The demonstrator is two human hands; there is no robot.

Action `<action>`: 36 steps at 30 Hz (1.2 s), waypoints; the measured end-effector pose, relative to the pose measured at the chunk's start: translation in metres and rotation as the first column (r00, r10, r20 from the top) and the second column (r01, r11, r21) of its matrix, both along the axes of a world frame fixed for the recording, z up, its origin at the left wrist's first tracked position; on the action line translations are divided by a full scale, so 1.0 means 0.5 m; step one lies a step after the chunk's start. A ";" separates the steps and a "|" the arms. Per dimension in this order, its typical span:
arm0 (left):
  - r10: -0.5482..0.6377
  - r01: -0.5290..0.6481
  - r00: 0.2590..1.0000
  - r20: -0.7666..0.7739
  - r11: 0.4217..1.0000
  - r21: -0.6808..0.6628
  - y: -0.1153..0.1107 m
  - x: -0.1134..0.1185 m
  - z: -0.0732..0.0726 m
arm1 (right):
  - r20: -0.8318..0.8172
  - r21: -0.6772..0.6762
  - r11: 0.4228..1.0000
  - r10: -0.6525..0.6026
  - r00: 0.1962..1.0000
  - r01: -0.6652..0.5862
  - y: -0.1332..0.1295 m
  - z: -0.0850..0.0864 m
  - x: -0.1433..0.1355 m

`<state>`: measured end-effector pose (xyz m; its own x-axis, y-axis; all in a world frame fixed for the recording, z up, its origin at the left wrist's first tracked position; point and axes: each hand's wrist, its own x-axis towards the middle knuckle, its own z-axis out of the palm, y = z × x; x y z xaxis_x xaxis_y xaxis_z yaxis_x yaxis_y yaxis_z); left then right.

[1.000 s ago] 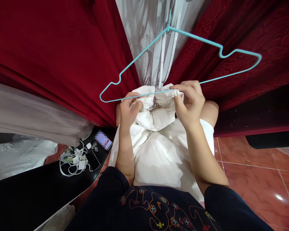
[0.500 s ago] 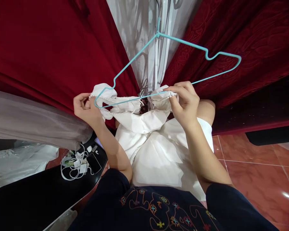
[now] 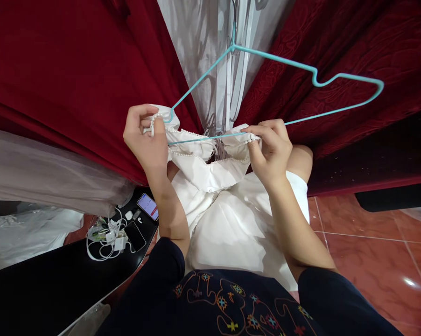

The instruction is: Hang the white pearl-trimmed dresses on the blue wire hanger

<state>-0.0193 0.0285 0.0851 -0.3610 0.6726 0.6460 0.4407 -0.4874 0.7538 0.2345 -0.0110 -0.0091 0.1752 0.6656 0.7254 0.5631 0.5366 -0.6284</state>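
Head cam: L hand (image 3: 143, 137) & R hand (image 3: 271, 151) pinch white garment (image 3: 228, 175) by beaded trim (image 3: 189, 155), abv lap (image 3: 303, 158), nr far edge. Beads may snag on blue hanger (image 3: 277, 59) notch if L tugs hard.

We count two hands (image 3: 140, 135) (image 3: 275, 154) and one white garment (image 3: 210, 173) mid-frame, one turquoise hanger (image 3: 233, 47) at upper centre, two phones (image 3: 148, 206) (image 3: 135, 236) at lower left.

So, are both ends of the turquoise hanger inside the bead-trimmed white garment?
No, one end of the turquoise clothes hanger juts bare beyond the right hand.
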 end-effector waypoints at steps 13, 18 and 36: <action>-0.245 0.238 0.959 0.144 0.969 0.063 -0.044 0.043 -0.060 | -0.013 0.025 1.000 0.012 1.000 -0.011 0.009 -0.015 0.002; -0.269 0.291 0.915 0.301 0.956 -0.028 -0.083 0.071 -0.107 | 0.036 0.051 0.999 -0.019 0.999 0.017 0.005 -0.013 -0.003; -0.474 0.631 0.627 0.618 0.774 -0.047 -0.067 0.135 -0.141 | -0.143 0.358 0.899 -0.212 0.967 0.250 -0.015 -0.036 0.011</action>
